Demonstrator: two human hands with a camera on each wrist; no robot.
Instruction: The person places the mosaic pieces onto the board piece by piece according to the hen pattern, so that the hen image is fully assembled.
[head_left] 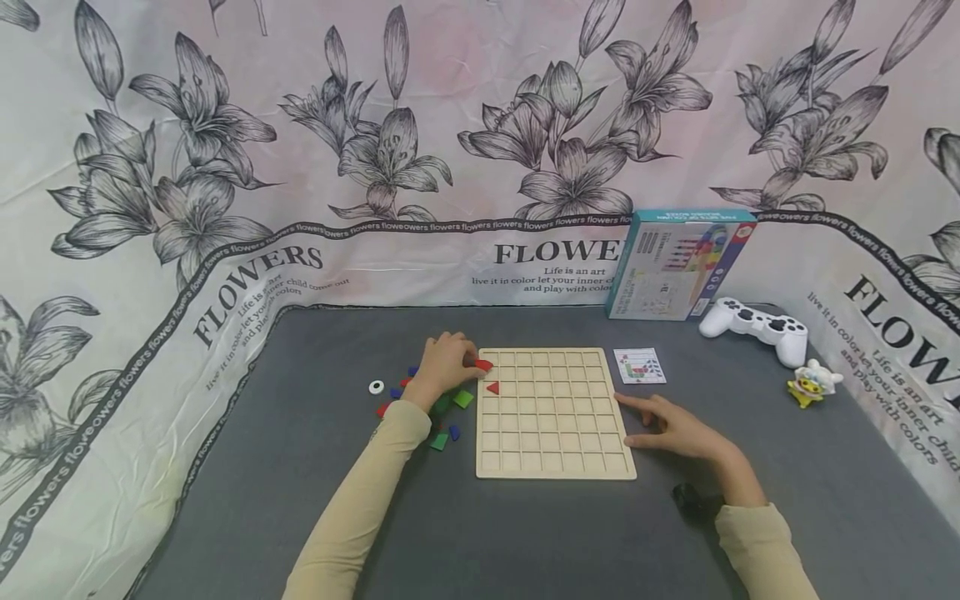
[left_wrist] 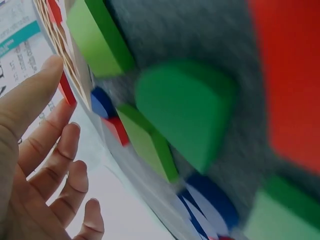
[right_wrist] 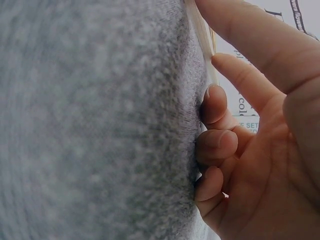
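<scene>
At the upper left corner of a wooden grid board (head_left: 555,408), my left hand (head_left: 447,365) pinches a small flat red piece (head_left: 483,365) between thumb and index finger. In the left wrist view the red piece (left_wrist: 66,90) shows edge-on, its outline partly hidden by the fingertips. A red triangle (head_left: 492,388) lies on the grid just below that hand. My right hand (head_left: 678,429) touches the board's right edge with extended index finger and thumb, the other fingers bent. Under the left wrist are scattered pieces, among them a dark green rounded piece (left_wrist: 185,107) and a light green piece (head_left: 463,400).
A white ring (head_left: 377,387) lies left of the pieces. Right of the board is a printed pattern card (head_left: 639,367), with a standing box (head_left: 678,267) behind it. A white game controller (head_left: 757,329), a small figurine (head_left: 812,383) and a dark object (head_left: 688,500) are farther right.
</scene>
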